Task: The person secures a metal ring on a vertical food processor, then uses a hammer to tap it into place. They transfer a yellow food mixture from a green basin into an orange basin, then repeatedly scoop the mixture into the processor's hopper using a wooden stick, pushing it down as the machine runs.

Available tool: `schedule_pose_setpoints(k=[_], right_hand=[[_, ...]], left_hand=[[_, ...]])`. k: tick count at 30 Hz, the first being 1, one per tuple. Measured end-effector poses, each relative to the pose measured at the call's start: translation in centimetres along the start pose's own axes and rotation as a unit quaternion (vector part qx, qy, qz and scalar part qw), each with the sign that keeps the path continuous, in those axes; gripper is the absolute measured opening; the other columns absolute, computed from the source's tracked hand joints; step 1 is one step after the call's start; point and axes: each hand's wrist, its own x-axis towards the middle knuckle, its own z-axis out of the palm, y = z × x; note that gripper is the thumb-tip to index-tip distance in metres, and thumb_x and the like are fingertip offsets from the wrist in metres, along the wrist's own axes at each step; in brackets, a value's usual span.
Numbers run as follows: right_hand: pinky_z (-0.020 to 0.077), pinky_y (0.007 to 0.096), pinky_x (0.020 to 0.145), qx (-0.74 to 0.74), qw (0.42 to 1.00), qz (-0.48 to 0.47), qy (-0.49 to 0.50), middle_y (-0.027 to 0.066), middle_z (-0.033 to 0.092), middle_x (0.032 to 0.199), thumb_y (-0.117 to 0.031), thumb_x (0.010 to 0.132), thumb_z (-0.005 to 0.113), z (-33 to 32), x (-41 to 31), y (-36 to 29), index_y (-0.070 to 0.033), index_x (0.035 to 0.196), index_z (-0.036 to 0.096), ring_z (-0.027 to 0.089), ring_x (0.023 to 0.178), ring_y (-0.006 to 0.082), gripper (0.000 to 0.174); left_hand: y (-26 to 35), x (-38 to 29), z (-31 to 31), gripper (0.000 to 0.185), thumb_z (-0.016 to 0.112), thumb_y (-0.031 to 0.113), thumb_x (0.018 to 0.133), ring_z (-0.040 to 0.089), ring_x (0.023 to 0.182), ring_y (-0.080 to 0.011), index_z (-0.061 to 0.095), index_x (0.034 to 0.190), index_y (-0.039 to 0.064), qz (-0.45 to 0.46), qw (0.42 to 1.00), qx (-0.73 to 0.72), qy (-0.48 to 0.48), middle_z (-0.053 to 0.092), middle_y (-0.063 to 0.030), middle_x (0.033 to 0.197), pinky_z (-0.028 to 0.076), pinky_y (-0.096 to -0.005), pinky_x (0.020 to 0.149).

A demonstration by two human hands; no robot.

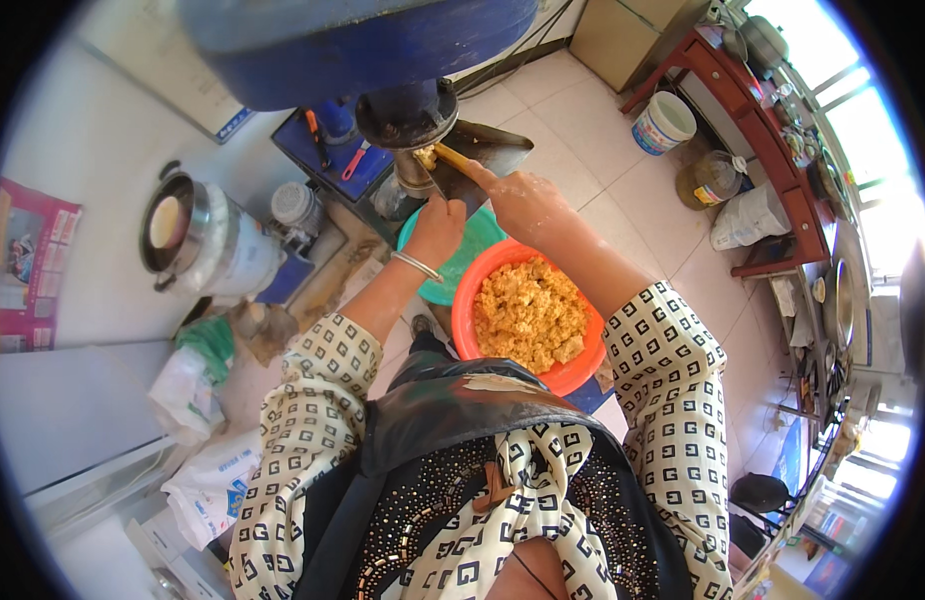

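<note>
Below a large blue machine [357, 52], both hands work at its dark metal head [406, 112]. My right hand [526, 202] grips a wooden stick or handle [456, 159], whose far end meets pale yellow crumbly material [426, 156] at the opening. My left hand [435, 229] pinches a thin metal blade or tool [438, 184] beside it; the hand hides part of this tool. A dark metal chute [492, 146] lies behind the hands. Nearer my body, a red-orange basin [466, 337] holds crumbly orange-yellow material [534, 315]. A green basin [470, 259] sits partly beneath it.
A red-handled scraper [355, 161] and an orange-and-black tool [316, 137] lie on the blue machine table [301, 142]. To the left is a metal pot [179, 225]. To the right stand a white bucket [663, 124], a plastic jug [708, 180] and a red desk [755, 112].
</note>
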Motion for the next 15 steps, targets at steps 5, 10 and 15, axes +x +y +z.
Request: schedule_pose_setpoints(k=[5,10,15], right_hand=[[0.0519,0.0465,0.065,0.001,0.998,0.052,-0.042,0.0201,0.065,0.076,-0.004,0.087,0.047,-1.3,-1.3,0.5,-0.023,0.146,0.034,0.066,0.073,0.0363,0.063],[0.0515,0.0472,0.064,0.048,0.998,0.047,-0.021,0.0216,0.065,0.076,-0.004,0.088,0.046,-1.2,-1.5,0.0,-0.022,0.146,0.033,0.066,0.072,0.0375,0.062],[0.0518,0.0474,0.064,0.05,0.998,0.038,-0.029,0.0214,0.065,0.077,-0.005,0.087,0.047,-0.3,-0.4,-0.2,-0.017,0.146,0.032,0.066,0.072,0.0383,0.062]], left_hand=[[-0.7,-0.1,0.2,0.004,0.051,0.003,0.081,0.056,0.069,-0.0419,0.048,0.08,0.001,0.031,0.999,0.0,-0.016,0.051,-0.0272,0.076,0.046,-0.0492,0.059],[-0.6,-0.3,-0.1,0.003,0.051,0.003,0.082,0.056,0.07,-0.0414,0.048,0.082,0.001,0.069,0.997,0.038,-0.023,0.051,-0.0275,0.078,0.046,-0.0493,0.06],[0.3,-0.2,-0.6,0.003,0.051,0.003,0.082,0.056,0.071,-0.0414,0.049,0.083,0.001,0.055,0.998,0.032,-0.011,0.051,-0.0279,0.08,0.046,-0.0493,0.06]])
